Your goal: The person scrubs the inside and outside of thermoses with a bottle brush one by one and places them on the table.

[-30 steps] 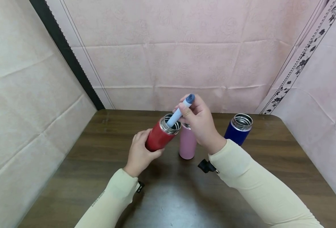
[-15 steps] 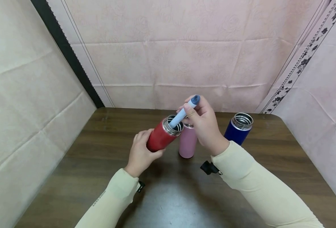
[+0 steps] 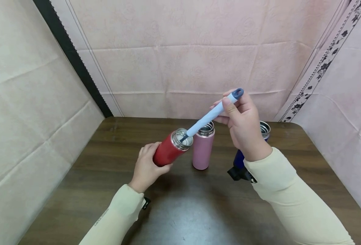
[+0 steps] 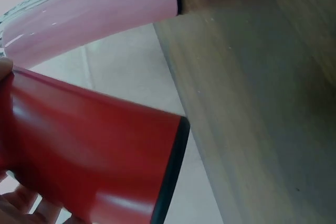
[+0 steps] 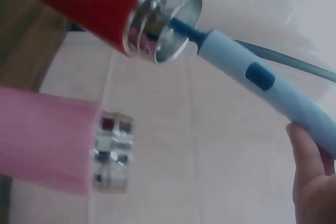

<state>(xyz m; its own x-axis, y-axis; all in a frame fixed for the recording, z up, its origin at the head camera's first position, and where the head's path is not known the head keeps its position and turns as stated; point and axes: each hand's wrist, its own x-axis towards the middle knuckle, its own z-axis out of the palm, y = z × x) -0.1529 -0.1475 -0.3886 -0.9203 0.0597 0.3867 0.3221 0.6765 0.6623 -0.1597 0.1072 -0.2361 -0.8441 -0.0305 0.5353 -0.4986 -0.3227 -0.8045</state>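
Tilted toward the right, the open red bottle (image 3: 167, 151) is gripped round its body by my left hand (image 3: 147, 169). My right hand (image 3: 245, 124) pinches the upper part of a light blue handle (image 3: 209, 115) with a dark blue end. The thin dark lower part of this tool (image 5: 190, 31) is in the red bottle's metal mouth (image 5: 181, 22) in the right wrist view; its tip is hidden inside. In the left wrist view, the red bottle (image 4: 94, 145) has a black base, and a few fingers show beneath it.
An open pink bottle (image 3: 202, 153) stands upright between the hands, just behind the handle's line. A dark blue bottle (image 3: 239, 159) is partly hidden by my right hand and wrist. The wooden table (image 3: 113, 146) ends at cloth-covered walls (image 3: 192, 68).
My right hand has moved up and to the right, drawing most of the light blue handle out of the red bottle. The red bottle has shifted slightly left and down with my left hand.
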